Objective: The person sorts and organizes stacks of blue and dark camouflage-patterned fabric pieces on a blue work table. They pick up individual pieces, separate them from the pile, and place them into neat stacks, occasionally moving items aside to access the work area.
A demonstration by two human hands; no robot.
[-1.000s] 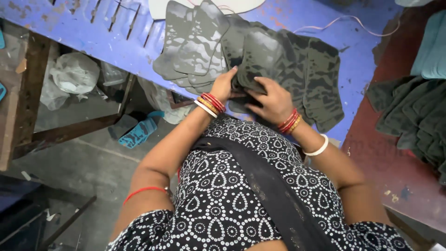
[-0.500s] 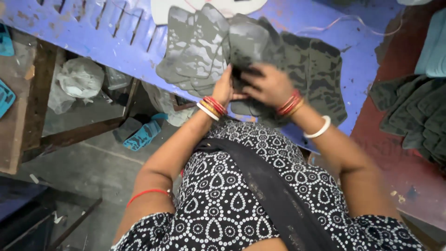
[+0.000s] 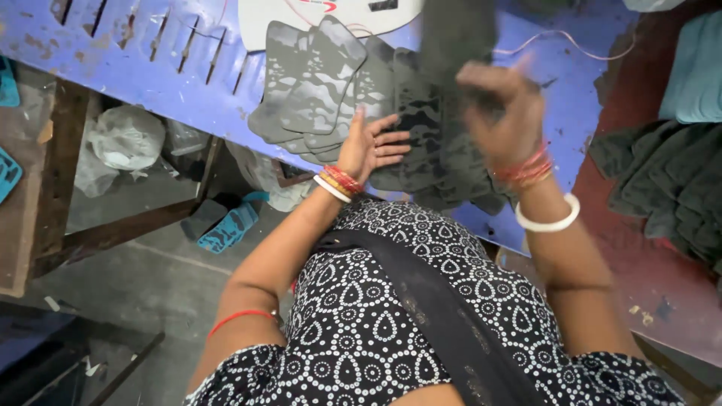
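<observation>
Grey camouflage-patterned flat pieces (image 3: 316,83) lie fanned in a pile on the blue worktable (image 3: 150,71). My left hand (image 3: 368,143) rests flat with fingers spread on the pile's near edge. My right hand (image 3: 500,113) is raised above the pile, blurred by motion, and grips one dark grey piece (image 3: 455,37) that hangs up toward the far side. More dark patterned pieces (image 3: 436,143) lie under and between both hands.
A white oval board (image 3: 331,11) lies at the table's far edge. Dark green cloth (image 3: 662,180) and teal fabric (image 3: 696,68) sit on the red surface at right. Below the table at left are plastic bags (image 3: 124,143) and a teal sole (image 3: 229,225).
My right hand has lifted a dark piece off the pile and swung it up and right. My left hand has opened flat onto the pile.
</observation>
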